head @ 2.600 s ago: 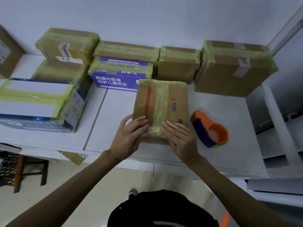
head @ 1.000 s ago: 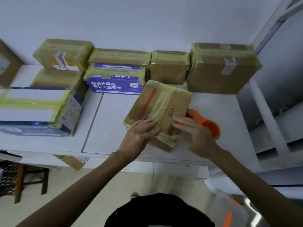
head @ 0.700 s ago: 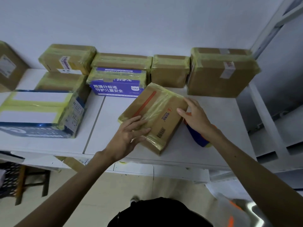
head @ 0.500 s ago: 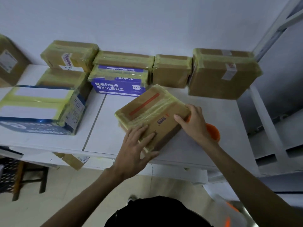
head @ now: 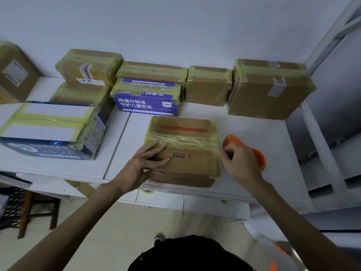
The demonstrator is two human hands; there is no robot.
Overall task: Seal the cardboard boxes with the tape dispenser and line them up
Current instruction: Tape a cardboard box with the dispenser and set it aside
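The left hand (head: 144,165), fingers flat, presses the brown tape-wrapped cardboard box (head: 185,145) at its two o'clock; the right hand (head: 241,163) is blurred, grip unclear.

We see open desk (head: 277,137) right of the tape dispenser (head: 258,156); stacked boxes (head: 209,87) block far side, big box (head: 48,132) left.
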